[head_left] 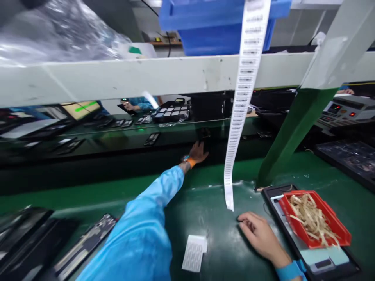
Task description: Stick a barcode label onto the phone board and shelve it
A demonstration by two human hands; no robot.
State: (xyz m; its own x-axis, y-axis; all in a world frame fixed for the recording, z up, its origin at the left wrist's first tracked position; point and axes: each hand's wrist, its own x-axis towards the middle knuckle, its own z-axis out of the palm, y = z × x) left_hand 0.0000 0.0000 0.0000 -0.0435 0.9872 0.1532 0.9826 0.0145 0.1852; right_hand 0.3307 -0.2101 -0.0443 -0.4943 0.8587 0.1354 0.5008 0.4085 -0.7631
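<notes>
Resting on the table [224, 249], the right hand [259, 236] curls; left hand [198, 152] splays.

On the workbench [222, 234], a label sheet [193, 255] lies left of the right hand [259, 236], a bin [336, 223] of scraps [312, 218] sits over a tray [278, 190] to that hand's right, and the left hand [198, 152] is farther back, left of a hanging barcode strip [241, 97].

Small dark blurred item [206, 132] just beyond the outstretched left fingers [201, 147].
</notes>
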